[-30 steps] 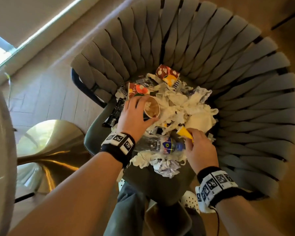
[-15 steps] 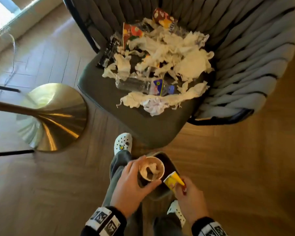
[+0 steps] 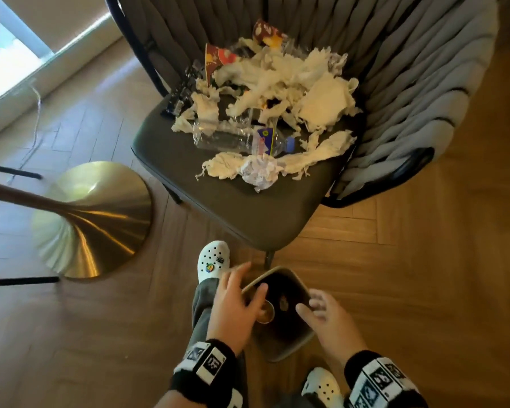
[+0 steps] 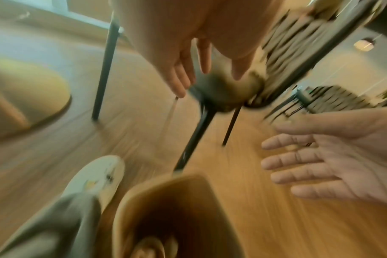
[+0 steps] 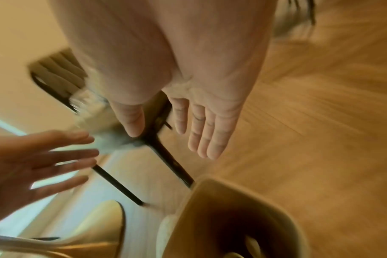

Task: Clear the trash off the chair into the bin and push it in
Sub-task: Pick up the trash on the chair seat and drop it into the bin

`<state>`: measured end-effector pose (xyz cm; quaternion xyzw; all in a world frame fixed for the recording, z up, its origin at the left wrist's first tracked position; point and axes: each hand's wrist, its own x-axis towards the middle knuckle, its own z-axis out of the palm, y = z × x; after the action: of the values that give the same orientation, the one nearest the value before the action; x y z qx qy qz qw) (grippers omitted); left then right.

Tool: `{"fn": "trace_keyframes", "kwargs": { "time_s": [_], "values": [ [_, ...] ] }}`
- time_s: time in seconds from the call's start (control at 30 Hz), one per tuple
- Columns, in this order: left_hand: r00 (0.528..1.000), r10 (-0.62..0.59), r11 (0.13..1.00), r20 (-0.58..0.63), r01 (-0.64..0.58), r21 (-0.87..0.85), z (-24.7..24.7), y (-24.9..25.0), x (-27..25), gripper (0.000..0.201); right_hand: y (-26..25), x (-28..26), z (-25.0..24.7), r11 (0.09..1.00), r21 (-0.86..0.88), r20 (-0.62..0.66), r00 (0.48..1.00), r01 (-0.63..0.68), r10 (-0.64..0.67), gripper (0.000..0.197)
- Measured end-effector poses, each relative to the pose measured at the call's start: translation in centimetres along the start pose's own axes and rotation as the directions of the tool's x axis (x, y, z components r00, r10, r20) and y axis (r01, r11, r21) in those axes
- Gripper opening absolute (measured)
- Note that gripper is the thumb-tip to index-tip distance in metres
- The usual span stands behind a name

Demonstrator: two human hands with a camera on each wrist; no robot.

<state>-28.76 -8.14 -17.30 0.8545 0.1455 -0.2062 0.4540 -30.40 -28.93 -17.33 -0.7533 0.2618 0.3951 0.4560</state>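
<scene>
A small square bin (image 3: 289, 348) stands on the floor between my feet, just in front of the chair (image 3: 248, 213). A paper cup (image 3: 265, 313) lies inside it. My left hand (image 3: 233, 301) hovers over the bin's left rim with straight, spread fingers, holding nothing. Over the right rim my right hand (image 3: 327, 316) is likewise open and empty. Both wrist views show bare palms above the bin (image 4: 166, 209) (image 5: 232, 218). On the chair seat lie crumpled tissues (image 3: 292, 83), a clear plastic bottle (image 3: 236, 139), a paper ball (image 3: 259, 172) and colourful wrappers (image 3: 218, 58).
A brass pedestal base (image 3: 95, 222) stands left of the chair on the wooden floor. My white clogs (image 3: 212, 260) flank the bin. The chair's woven grey back (image 3: 409, 83) curves round the right side. A window edge (image 3: 27, 69) runs along the far left.
Both hands carried the paper cup and a yellow wrapper from the chair down to the bin. They have let go; the cup now lies in the bin and both hands are empty.
</scene>
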Motion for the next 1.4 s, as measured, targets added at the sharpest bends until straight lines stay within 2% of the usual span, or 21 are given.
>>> {"fn": "trace_keyframes", "kwargs": {
  "time_s": [0.03,0.1,0.17,0.2,0.27,0.3,0.4,0.5,0.57,0.6,0.7,0.77,0.83,0.9,1.03,1.13,1.2,1.3,1.4],
  "values": [
    [0.995,0.063,0.998,-0.075,-0.064,-0.003,-2.1,1.9,1.4,0.047,-2.5,-0.5,-0.5,0.997,-0.012,-0.029,0.997,0.077,-0.078,0.056],
    [0.950,0.210,0.978,-0.230,-0.199,0.067,-6.3,5.6,5.2,0.041,-8.1,-0.5,-1.3,0.973,-0.046,-0.107,0.967,0.227,-0.231,0.059],
    [0.895,0.324,0.943,-0.306,-0.279,0.181,-10.1,8.9,10.0,0.040,-14.3,0.7,-1.5,0.924,-0.140,-0.200,0.903,0.357,-0.379,0.060],
    [0.885,0.357,0.925,-0.298,-0.290,0.245,-11.8,10.5,12.6,0.041,-17.1,1.8,-1.4,0.892,-0.211,-0.247,0.862,0.399,-0.443,0.061],
    [0.897,0.391,0.876,-0.208,-0.293,0.382,-14.2,12.5,17.6,0.047,-21.8,4.3,-1.2,0.833,-0.358,-0.301,0.793,0.421,-0.530,0.061],
    [0.906,0.398,0.845,-0.143,-0.301,0.443,-14.9,12.9,19.8,0.050,-23.4,5.6,-0.9,0.820,-0.415,-0.301,0.791,0.394,-0.533,0.062],
    [0.920,0.388,0.711,0.062,-0.341,0.615,-15.7,12.8,24.5,0.064,-25.6,9.1,0.2,0.816,-0.521,-0.292,0.847,0.249,-0.445,0.066],
    [0.918,0.353,0.589,0.180,-0.368,0.719,-15.2,11.8,26.5,0.079,-25.4,11.7,0.9,0.792,-0.590,-0.327,0.851,0.156,-0.411,0.057],
    [0.922,0.322,0.569,0.216,-0.371,0.734,-14.9,11.0,26.7,0.084,-25.3,12.8,0.8,0.742,-0.656,-0.323,0.837,0.138,-0.442,0.048],
    [0.926,0.311,0.592,0.215,-0.365,0.718,-14.9,10.6,26.6,0.084,-25.4,13.1,0.6,0.731,-0.665,-0.311,0.833,0.153,-0.458,0.040],
    [0.939,0.298,0.688,0.170,-0.335,0.644,-15.4,9.6,25.0,0.078,-25.6,12.8,-0.5,0.802,-0.555,-0.293,0.850,0.223,-0.438,0.023],
    [0.942,0.308,0.752,0.131,-0.326,0.572,-16.0,9.1,23.2,0.073,-25.4,11.6,-1.8,0.878,-0.415,-0.322,0.864,0.239,-0.388,0.022],
    [0.949,0.302,0.828,0.092,-0.309,0.468,-16.7,8.9,20.8,0.071,-25.0,9.5,-2.8,0.934,-0.238,-0.376,0.861,0.267,-0.342,0.030],
    [0.956,0.290,0.884,0.035,-0.282,0.373,-17.1,8.6,17.8,0.070,-24.4,6.6,-3.5,0.945,-0.065,-0.414,0.853,0.321,-0.318,0.039],
    [0.973,0.221,0.950,-0.060,-0.201,0.241,-16.5,6.7,10.3,0.073,-22.0,-1.6,-4.8,0.877,0.171,-0.385,0.850,0.450,-0.361,0.033],
    [0.989,0.142,0.989,-0.031,-0.141,0.050,-14.5,5.0,3.9,0.077,-19.0,-7.4,-5.1,0.839,0.283,-0.292,0.875,0.464,-0.386,0.033],
    [0.997,0.065,0.997,0.032,-0.063,-0.053,-12.8,3.9,-0.2,0.079,-16.1,-10.0,-4.8,0.852,0.308,-0.222,0.903,0.423,-0.368,0.036],
    [0.992,-0.041,0.997,0.122,0.033,0.064,-9.7,1.7,-5.0,0.072,-10.6,-12.0,-3.8,0.908,0.275,-0.140,0.948,0.316,-0.287,0.036],
    [0.968,-0.161,0.980,0.195,0.133,0.149,-6.2,-0.6,-7.4,0.069,-5.6,-11.7,-2.1,0.950,0.214,-0.141,0.969,0.228,-0.201,0.031]
  ]
}}
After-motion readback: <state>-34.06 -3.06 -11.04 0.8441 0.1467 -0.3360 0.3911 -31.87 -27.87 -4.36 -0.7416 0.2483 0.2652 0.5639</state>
